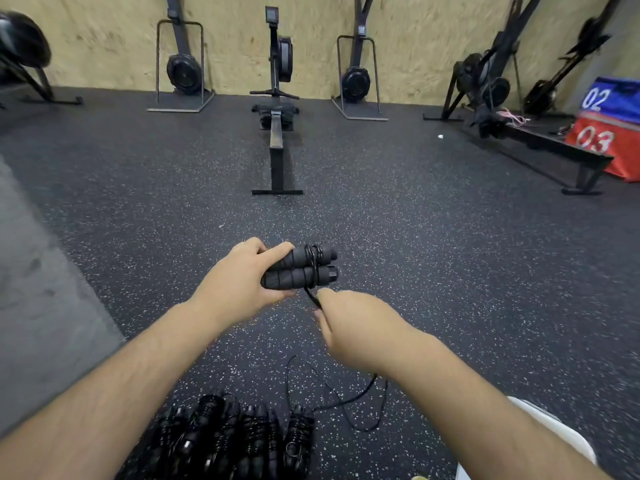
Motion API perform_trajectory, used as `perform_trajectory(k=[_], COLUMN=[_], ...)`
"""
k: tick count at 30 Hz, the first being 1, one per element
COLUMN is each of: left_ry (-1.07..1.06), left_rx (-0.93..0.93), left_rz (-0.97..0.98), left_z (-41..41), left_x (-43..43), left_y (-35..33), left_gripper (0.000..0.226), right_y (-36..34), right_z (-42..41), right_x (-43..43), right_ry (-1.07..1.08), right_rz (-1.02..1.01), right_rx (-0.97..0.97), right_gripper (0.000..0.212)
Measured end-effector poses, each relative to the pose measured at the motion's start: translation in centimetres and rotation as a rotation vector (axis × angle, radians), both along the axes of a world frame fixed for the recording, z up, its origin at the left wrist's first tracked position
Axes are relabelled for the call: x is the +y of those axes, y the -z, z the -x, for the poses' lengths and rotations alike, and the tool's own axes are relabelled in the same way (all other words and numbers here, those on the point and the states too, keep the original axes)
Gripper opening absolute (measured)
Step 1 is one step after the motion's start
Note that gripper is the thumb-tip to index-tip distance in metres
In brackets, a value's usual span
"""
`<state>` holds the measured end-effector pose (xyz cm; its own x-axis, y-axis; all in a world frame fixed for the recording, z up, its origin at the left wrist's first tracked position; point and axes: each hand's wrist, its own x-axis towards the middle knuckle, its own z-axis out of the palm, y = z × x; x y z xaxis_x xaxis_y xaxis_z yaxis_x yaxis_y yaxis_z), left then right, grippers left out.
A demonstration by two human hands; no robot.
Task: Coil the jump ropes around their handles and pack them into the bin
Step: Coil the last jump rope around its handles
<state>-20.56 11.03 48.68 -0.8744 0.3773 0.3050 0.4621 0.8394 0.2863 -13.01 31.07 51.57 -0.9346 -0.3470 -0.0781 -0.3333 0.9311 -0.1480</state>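
Several coiled jump ropes (228, 441) lay bunched on the speckled floor (450, 271) nearest the viewer, below the left forearm. Just beside them, under the right wrist, the slack black cord (362, 392) lay in loose loops, and a white object (554, 431), only partly in view, sat outside the right forearm. Farther out, the left hand (242, 282) gripped two black foam handles (301, 268) held side by side, fingers and thumb curled round their near ends; a few turns of cord crossed the handles toward their far ends. The right hand (349, 327), just below and to the right of the handles, was closed on the cord, pinching it taut where it left the windings. Beyond both hands a rowing machine (277, 133) stood straight ahead. Behind it ran a plywood wall (415, 36) lined with further machines, and red and blue numbered boxes (599, 140) stood far to the right of the right hand.
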Motion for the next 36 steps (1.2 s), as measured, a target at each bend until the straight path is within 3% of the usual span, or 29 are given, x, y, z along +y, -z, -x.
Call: perform_trajectory(k=[7,11,14,16,20,22,25,28,30,32,34,36], left_ry=[0.153,0.344,0.385,0.364,0.241,0.177,0.056,-0.083,-0.093,-0.044,0.077,0.231], left_rx=[-0.045,-0.133,-0.208,-0.214,-0.110,-0.049,0.063,0.135,0.106,0.094,0.087,0.036], left_rz=[0.205,0.135,-0.045,-0.141,-0.296,-0.323,-0.261,-0.075,0.036,0.111,0.157,0.195], left_z=[-0.1,-1.0,-2.2,-2.8,-2.7,-2.0,-0.7,0.8,1.5,1.8,1.4,0.3], left_x=[0.4,0.4,0.5,0.6,1.1,1.0,0.4,-0.6,-1.3,-1.4,-1.1,-0.3], left_y=[0.8,0.0,-1.5,-2.3,-2.5,-2.0,-1.2,-0.1,0.6,1.1,1.1,0.6], left_gripper=[0.059,0.049,0.050,0.049,0.049,0.049,0.052,0.058,0.064,0.066,0.063,0.060], right_y=[-3.0,-3.3,-1.6,-0.1,2.5,2.7,2.8,1.7,0.3,-1.0,-1.9,-2.6], right_z=[0.9,4.2,5.4,5.5,4.8,3.6,2.2,0.5,-0.6,-0.8,0.0,1.4], right_x=[1.0,3.7,5.4,5.4,1.9,-0.2,-1.6,-1.4,-1.2,-0.7,0.3,1.5], right_ry=[-0.156,-0.134,-0.040,0.034,0.045,0.054,0.126,0.086,0.034,-0.017,-0.049,-0.077], right_rz=[-0.141,-0.035,0.226,0.391,0.319,0.393,0.456,0.399,0.331,0.166,0.027,0.043], right_rx=[0.261,0.221,0.069,-0.064,-0.206,-0.206,-0.261,-0.341,-0.260,-0.029,0.208,0.323], right_gripper=[0.016,0.026,0.016,0.012,0.019,0.024,0.021,0.021,0.025,0.024,0.026,0.026])
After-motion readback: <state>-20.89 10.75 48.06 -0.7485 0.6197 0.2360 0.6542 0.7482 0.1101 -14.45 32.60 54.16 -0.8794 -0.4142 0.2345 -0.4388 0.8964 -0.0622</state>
